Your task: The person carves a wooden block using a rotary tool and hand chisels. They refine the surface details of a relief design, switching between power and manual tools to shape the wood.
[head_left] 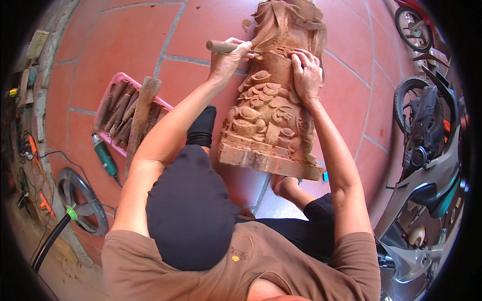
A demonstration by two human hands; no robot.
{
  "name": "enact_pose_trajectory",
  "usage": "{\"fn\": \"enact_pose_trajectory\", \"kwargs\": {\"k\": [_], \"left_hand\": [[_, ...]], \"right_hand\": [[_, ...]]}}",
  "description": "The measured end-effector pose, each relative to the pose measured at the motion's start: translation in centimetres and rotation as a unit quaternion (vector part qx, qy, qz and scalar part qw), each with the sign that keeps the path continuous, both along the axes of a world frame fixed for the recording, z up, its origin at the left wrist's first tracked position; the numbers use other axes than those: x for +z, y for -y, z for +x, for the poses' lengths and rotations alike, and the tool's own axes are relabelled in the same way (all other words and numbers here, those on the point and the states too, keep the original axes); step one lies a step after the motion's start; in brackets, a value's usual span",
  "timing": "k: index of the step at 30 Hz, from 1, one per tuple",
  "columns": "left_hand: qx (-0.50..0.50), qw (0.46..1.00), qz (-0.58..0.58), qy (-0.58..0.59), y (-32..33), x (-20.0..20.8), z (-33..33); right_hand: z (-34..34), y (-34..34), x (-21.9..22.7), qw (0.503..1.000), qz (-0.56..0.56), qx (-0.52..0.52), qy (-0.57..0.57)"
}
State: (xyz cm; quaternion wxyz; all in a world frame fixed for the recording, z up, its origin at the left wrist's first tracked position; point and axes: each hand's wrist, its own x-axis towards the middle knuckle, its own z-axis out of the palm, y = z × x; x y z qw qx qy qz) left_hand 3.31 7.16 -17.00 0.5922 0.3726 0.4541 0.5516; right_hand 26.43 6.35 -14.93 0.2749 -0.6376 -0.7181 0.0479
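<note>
A brown wooden carving (pixel 271 115) lies on the tiled floor in front of me. Coin shapes and rounded lumps cover its nearer half, folded drapery its far part, and a flat base forms its near end. My left hand (pixel 227 64) is closed round a carving chisel (pixel 221 46) with a thick wooden handle. The handle points left, and the short visible part of the blade meets the carving's left side. On the carving's right side rests my right hand (pixel 307 76), its fingers stretched over the wood and slightly bent, with nothing seen in them.
Left of me, a pink basket (pixel 122 76) holds several wooden-handled tools, with a long wooden piece (pixel 143 113) leaning across it. Beside it lies a green power tool (pixel 104 156) with a cord. A grey wheel-like ring (pixel 83 200) is nearer. Motorbikes (pixel 419 145) stand at the right.
</note>
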Motion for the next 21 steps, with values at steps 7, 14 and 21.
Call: {"fn": "enact_pose_trajectory", "kwargs": {"k": [7,14,21], "left_hand": [[-0.049,0.997,0.051,-0.038,-2.2,1.4,-0.9],[-0.11,0.984,0.08,-0.117,-0.8,2.2,-1.4],[-0.097,0.991,0.09,-0.03,-0.3,0.4,-1.0]], "right_hand": [[0.0,0.0,0.1,1.0,-0.001,0.002,-0.001],[0.3,0.0,-0.1,1.0,-0.001,0.005,-0.01],[0.2,0.4,-0.1,1.0,-0.011,0.004,-0.001]]}}
